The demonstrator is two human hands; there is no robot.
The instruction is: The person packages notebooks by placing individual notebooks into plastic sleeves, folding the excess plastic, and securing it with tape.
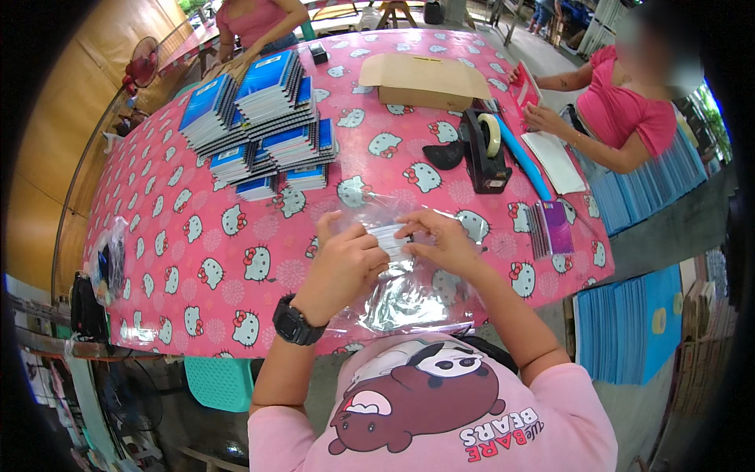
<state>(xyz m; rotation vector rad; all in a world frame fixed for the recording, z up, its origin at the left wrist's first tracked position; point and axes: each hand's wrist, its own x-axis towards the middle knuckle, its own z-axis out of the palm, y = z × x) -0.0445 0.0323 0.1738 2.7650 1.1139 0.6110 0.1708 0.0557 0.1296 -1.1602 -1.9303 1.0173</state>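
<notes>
Clear plastic film (413,303) lies crumpled and shiny near the table's front edge, spreading out around both hands. Between my hands is a small white object with fine lines (386,238); the fingers partly hide it, so its kind is unclear. My left hand (351,259), below a black wristwatch (300,321), has its fingers curled at the object's left end. At the other end, my right hand (439,240) has thumb and fingers closed in a pinch. Whether the white object lies inside the film or on it, I cannot tell.
Blue spiral notebooks (263,86) stand in stacks at the far left. A tape dispenser (486,153), a cardboard box (425,79) and a purple notebook (550,228) are to the right. One person (621,110) holds a red item; another (259,27) stands behind the stacks.
</notes>
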